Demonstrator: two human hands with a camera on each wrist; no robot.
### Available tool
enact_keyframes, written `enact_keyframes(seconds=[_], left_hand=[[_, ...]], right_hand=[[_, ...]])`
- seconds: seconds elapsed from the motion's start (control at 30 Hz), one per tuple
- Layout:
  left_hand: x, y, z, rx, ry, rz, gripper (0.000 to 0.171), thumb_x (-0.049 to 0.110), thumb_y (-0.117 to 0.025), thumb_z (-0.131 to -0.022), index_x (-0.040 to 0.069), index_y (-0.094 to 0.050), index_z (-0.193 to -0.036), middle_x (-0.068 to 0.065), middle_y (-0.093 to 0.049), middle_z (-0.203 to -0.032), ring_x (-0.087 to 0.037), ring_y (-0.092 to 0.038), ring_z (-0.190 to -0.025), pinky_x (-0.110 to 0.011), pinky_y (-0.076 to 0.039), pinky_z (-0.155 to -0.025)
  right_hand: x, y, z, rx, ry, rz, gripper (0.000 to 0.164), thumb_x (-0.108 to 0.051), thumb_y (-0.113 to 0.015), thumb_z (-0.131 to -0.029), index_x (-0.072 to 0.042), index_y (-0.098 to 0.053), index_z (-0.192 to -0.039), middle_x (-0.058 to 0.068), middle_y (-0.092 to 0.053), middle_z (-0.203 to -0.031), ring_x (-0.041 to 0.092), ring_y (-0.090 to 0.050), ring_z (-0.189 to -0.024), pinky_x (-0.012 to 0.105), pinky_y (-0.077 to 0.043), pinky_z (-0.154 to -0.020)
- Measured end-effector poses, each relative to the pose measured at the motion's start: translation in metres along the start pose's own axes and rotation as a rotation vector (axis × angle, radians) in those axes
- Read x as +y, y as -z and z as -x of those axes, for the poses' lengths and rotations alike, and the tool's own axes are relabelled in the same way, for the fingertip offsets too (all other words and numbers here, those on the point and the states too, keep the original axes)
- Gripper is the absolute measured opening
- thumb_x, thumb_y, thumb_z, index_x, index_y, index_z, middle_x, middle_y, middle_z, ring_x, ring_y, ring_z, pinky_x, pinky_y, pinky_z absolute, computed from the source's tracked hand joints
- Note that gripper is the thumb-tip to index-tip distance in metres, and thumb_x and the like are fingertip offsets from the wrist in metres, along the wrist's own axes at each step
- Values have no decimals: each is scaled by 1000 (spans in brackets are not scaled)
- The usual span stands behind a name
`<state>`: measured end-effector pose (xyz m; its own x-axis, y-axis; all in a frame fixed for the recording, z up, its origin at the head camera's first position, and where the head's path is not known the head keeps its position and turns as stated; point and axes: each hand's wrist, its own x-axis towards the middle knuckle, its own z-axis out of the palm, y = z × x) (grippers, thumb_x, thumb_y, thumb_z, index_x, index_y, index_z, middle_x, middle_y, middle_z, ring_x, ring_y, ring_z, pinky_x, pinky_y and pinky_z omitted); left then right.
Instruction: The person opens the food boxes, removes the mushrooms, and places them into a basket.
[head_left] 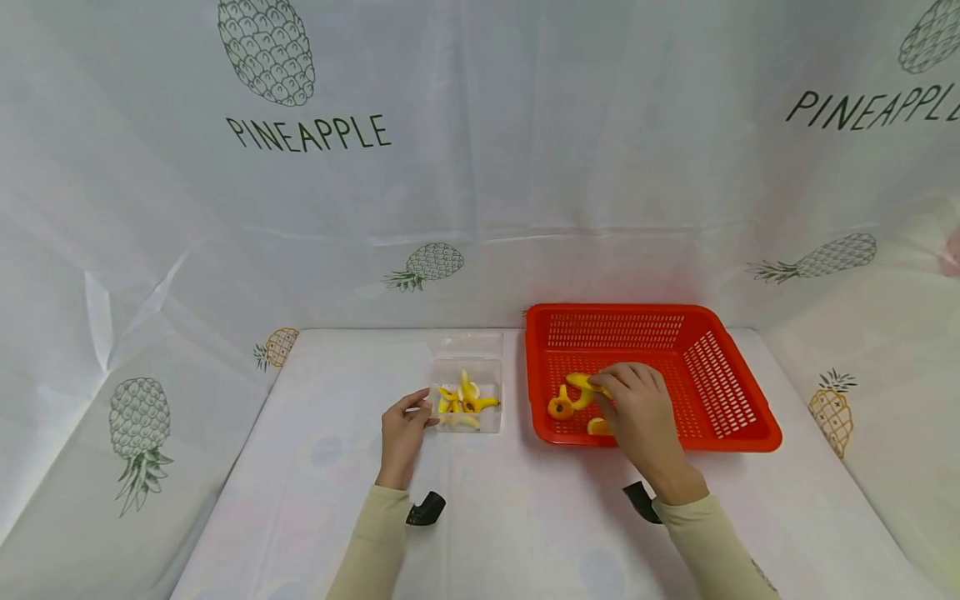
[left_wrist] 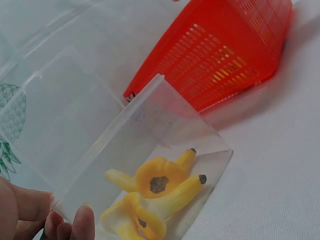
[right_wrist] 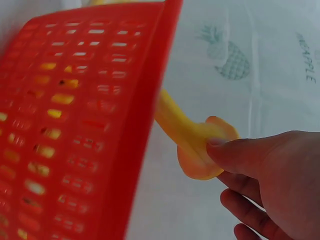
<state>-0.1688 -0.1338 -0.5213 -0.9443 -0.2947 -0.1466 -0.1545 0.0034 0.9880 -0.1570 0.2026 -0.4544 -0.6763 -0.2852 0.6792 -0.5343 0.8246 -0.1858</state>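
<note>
Pinching yellow banana-like toy (right_wrist: 183,127), right hand (head_left: 641,410); holding clear box (head_left: 491,422), left hand (head_left: 402,433).

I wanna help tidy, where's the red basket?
In the head view, the red basket sits at the right back of the table, right of the clear box, with the right hand over the basket's front edge.

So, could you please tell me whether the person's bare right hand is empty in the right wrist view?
No, the bare right hand pinches a curved, yellow, banana-like piece, with the thumb lying on it.
</note>
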Motion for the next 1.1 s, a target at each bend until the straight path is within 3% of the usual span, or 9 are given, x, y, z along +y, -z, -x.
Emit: enact_keyframes(seconds=[0.5,0.8,1.1], left_hand=[[0,-1,0,2,-3,3,32,-2,-61,-103,-10,-66,-134,-13,-59,-107,-13,-60,-81,-27,-66,-78],[0,0,0,4,-11,-9,32,-3,-61,-103,-10,-67,-134,-14,-60,-108,-14,-62,-81,-27,-66,-77],[-1,2,-1,-12,-9,0,34,-2,-61,-103,-10,-65,-136,-15,-60,-110,-15,-62,-83,-32,-66,-80]], right_hand=[[19,-2,13,-46,-57,43,30,7,-93,-72,1,-78,-97,14,-70,-96,38,-61,-99,56,-51,-94],[23,-2,16,-84,-96,56,28,10,-90,-74,2,-77,-98,15,-70,-98,40,-61,-102,60,-51,-97],[19,-6,18,-105,-79,43,24,8,-89,-77,1,-79,-97,13,-72,-97,40,-63,-100,61,-52,-96]])
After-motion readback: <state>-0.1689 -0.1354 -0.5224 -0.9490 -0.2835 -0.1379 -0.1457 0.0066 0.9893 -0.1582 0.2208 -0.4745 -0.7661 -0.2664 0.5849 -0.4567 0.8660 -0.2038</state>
